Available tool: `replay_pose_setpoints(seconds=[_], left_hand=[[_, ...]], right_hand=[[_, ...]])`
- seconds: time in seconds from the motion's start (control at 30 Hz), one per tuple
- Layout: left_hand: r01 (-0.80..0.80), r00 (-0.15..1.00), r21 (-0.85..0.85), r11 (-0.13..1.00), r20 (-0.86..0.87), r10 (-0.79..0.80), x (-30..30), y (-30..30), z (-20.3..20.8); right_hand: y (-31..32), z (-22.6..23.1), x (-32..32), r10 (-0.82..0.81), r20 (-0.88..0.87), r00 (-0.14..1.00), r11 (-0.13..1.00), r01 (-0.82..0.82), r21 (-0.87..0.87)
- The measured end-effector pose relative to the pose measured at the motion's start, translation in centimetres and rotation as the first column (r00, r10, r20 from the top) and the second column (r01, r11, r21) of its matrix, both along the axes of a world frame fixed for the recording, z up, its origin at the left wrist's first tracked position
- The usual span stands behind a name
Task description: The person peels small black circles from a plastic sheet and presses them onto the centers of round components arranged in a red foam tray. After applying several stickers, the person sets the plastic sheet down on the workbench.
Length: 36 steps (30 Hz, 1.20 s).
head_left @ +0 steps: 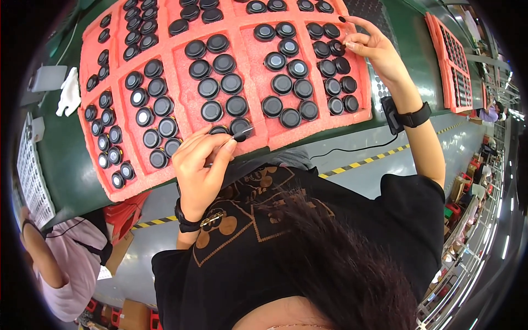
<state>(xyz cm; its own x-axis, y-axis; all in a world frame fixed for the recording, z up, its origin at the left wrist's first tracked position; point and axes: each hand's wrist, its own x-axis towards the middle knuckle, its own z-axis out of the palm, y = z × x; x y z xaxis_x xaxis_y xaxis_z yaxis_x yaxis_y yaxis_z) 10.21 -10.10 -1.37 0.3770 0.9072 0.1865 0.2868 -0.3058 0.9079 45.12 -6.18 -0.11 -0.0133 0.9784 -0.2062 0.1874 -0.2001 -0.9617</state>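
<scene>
A pink foam tray (264, 138) lies before me, its compartments filled with round black speaker-like parts (211, 88); some have silvery discs on top. At the tray's near edge, my left hand (199, 165) is closed in a pinch on a small dark stick with a thin, pale tip (240, 136), right above a black part. Over the right-hand compartment is my right hand (379, 52), its fingers curled. A small black disc (342, 19) shows at its index fingertip. The thumb is beside a black part at the compartment's right edge, and whether it touches is unclear.
The tray rests on a green bench (60, 165). A white cloth (69, 92) and a white grid panel (34, 170) are at left. Another pink tray (451, 60) stands at far right. A person in a pale top (69, 264) is at lower left. A black cable (357, 149) hangs nearby.
</scene>
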Motion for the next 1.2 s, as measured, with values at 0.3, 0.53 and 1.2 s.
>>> replay_pose_setpoints(seconds=[0.3,0.53,1.2], left_hand=[[0.021,0.998,0.039,0.999,-0.059,-0.019,0.1,0.2,0.3],[0.031,0.998,0.055,0.998,-0.061,-0.028,0.2,0.3,0.3],[0.029,0.997,0.038,0.999,-0.072,-0.026,0.2,0.2,0.3]], right_hand=[[-0.1,-0.1,-0.5,-0.047,0.028,0.999,0.999,0.046,0.017],[-0.3,-0.1,-0.6,-0.052,0.066,0.996,0.999,0.051,0.009],[-0.5,-0.3,-2.8,-0.188,0.243,0.952,0.958,0.124,0.258]])
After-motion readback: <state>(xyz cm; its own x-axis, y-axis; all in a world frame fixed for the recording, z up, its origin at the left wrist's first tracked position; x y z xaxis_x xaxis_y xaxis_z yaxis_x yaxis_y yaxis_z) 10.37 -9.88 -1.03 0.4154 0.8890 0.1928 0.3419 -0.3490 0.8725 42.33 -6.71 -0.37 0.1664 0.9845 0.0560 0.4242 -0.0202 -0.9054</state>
